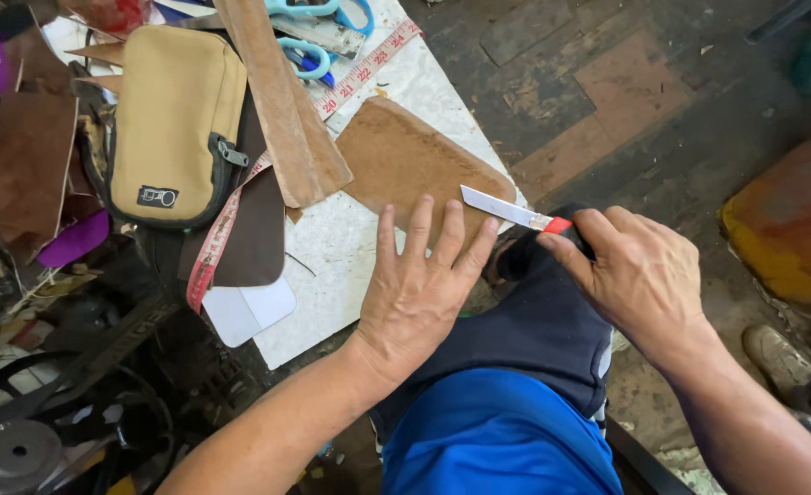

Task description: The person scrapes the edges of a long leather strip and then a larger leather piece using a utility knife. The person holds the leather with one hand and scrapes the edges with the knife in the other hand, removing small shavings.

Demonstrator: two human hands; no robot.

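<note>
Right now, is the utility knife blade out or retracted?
Out. A long bare metal blade shows past the red tip of the utility knife in the right hand, lying over the brown leather piece.

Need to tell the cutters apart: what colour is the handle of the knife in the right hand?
Red and black, on the knife in the right hand; head view.

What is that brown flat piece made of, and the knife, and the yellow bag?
Brown piece: probably leather or suede, matte and fuzzy.
Knife in the right hand: shiny metal blade, red part likely plastic.
Tan pouch: looks like woven canvas, with a dark zipper edge.
</note>
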